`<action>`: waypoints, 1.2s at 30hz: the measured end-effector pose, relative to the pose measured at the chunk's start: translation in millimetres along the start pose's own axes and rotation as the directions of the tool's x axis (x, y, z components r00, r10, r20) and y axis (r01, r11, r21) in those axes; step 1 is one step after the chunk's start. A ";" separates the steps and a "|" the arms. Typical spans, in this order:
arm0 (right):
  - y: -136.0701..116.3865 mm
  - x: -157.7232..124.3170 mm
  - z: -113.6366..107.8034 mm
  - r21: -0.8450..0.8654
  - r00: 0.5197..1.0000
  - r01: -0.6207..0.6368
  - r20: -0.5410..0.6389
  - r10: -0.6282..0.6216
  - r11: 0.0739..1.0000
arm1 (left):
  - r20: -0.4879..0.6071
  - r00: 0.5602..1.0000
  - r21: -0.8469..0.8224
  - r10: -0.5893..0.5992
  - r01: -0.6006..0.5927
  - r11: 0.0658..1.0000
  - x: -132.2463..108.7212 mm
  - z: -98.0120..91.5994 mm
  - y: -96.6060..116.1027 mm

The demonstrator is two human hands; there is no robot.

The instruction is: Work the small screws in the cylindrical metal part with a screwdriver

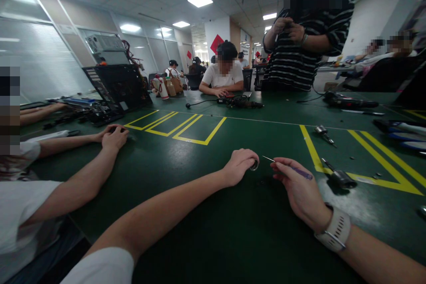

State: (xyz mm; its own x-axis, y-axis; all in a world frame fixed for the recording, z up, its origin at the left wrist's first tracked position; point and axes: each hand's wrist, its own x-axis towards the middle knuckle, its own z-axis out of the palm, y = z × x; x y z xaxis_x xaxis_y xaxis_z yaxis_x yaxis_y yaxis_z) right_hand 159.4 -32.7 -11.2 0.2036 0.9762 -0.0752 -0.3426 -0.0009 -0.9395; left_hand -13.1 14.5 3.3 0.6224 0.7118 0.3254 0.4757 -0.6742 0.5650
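Observation:
My left hand (240, 166) is closed around a small metal ring-shaped part (254, 165), whose round rim shows at the fingertips. In my right hand (296, 186) is a slim screwdriver (302, 173) with a purple translucent handle. Its thin shaft points left toward the ring, with a small gap between tip and ring. To the right of my right hand, a metal hole saw (342, 179) lies on the green table (206, 239). Farther back lies a smaller hole saw (324, 134) with a drill bit.
Yellow tape (208, 135) marks boxes on the table. A black corded tool (238, 101) and a power tool (349, 100) lie toward the back. Pliers with blue handles (406, 135) are at right. Co-workers sit at left and across; another person stands opposite. A computer case (115, 84) stands back left.

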 end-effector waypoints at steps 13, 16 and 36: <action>-0.6 -1.8 3.0 0.028 0.999 0.034 -0.013 -0.034 0.999 | 0.349 0.891 0.616 0.289 -0.451 0.646 -2.3 2.2 26.1; -2.4 -2.2 2.1 0.086 0.997 0.067 -0.033 -0.064 0.994 | 0.215 0.963 0.475 0.161 -0.247 0.844 -1.6 1.0 16.4; 4.1 -6.1 1.6 -0.277 0.949 0.124 0.313 -0.032 0.953 | -0.062 0.996 0.364 0.061 -0.034 0.931 7.9 3.2 -24.3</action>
State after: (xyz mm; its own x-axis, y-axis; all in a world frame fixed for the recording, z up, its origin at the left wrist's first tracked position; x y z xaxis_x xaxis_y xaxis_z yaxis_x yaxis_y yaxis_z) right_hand 155.2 -38.3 -14.0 -0.0825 0.9946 0.0636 -0.0474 0.0598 -0.9971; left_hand -17.7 35.8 -10.2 0.6106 0.6801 0.4057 0.6476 -0.7237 0.2384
